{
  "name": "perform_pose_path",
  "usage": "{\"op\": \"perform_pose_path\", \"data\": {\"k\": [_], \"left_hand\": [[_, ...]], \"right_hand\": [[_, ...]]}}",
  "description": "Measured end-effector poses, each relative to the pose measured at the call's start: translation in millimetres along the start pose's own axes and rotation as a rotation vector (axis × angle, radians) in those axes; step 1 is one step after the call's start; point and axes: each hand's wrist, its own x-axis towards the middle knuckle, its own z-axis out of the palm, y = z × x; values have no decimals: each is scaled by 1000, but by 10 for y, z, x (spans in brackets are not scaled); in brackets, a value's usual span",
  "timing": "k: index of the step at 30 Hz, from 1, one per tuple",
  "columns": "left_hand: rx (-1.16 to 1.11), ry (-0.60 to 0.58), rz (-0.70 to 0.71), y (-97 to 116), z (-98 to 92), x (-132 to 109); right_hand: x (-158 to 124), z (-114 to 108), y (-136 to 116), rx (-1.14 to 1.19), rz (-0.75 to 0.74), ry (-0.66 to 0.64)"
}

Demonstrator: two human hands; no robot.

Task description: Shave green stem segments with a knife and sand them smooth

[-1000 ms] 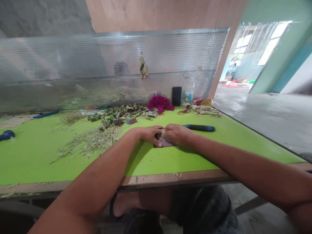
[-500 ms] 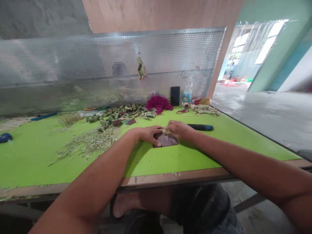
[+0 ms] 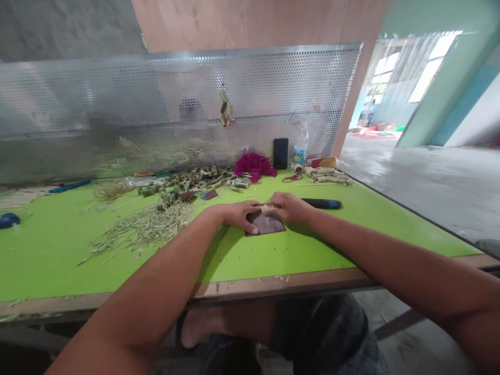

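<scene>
A sheet of dark sandpaper (image 3: 270,226) lies flat on the green tabletop. My left hand (image 3: 240,215) rests at its left side, thumb and fingers spread apart, pressing it down. My right hand (image 3: 292,207) is closed around a short pale bamboo piece (image 3: 267,209), which it holds against the upper part of the sheet; the fingers partly cover the piece. Just behind my right hand lies a dark tool handle (image 3: 322,203) with a blue band.
Green bamboo pieces (image 3: 172,192) and a heap of shavings (image 3: 156,229) lie to the left. Magenta string (image 3: 254,166), a phone (image 3: 280,153), a plastic bottle (image 3: 299,151) and tied bamboo pieces (image 3: 328,174) are along the back, before a perforated metal panel (image 3: 265,94).
The bamboo piece in my right hand has shifted slightly and shows at a different angle on the sandpaper. My left hand stays in place.
</scene>
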Motion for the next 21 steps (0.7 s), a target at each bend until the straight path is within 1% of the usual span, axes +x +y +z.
{"op": "perform_pose_path", "data": {"k": [3,7,11,12,13,15,16,17,21], "left_hand": [[-2,-6,15,16,-11,-9],[0,-7,-18,26,-13,-16],[2,-7,2,9,-3,-6],[3,-6,1,4,-2,-3],[4,-7,-5,0,-2,-2],[2,-10,-16,-3,-2,-2],[1,-14,-17,-3,-1,-1],[1,-16,-15,-3,1,0],[-1,2,-12,4,13,11]], "right_hand": [[-1,-16,-5,58,-29,-26],[-7,-23,-30,33,118,-25],[-12,-16,-14,118,70,-36],[-8,-22,11,124,108,-20],[-2,-33,42,114,178,17],[16,-64,99,133,336,130],[26,-79,113,203,393,185],[35,-91,113,322,432,224],[62,-109,-9,943,492,278]]}}
